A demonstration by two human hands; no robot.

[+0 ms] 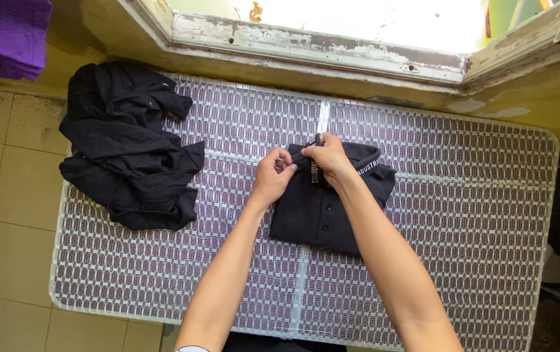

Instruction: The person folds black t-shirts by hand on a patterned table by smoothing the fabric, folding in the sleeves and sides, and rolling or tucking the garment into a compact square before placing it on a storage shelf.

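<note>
Folded black shirt (322, 212) is lying mid-desk (475, 215); left hand (272, 175) and right hand (327, 156) are both pinching its collar, grips clenched; crumpled black garment (130, 146) is lying well left of it.

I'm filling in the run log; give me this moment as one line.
left hand: pinching collar | right hand: gripping collar | item: folded black polo shirt | surface: lace-covered table | nearby: crumpled black garment, left of shirt

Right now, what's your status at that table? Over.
Left hand and right hand both pinching the collar of the folded black shirt. Pile of black clothes lies apart, left. Nothing in the way.
</note>
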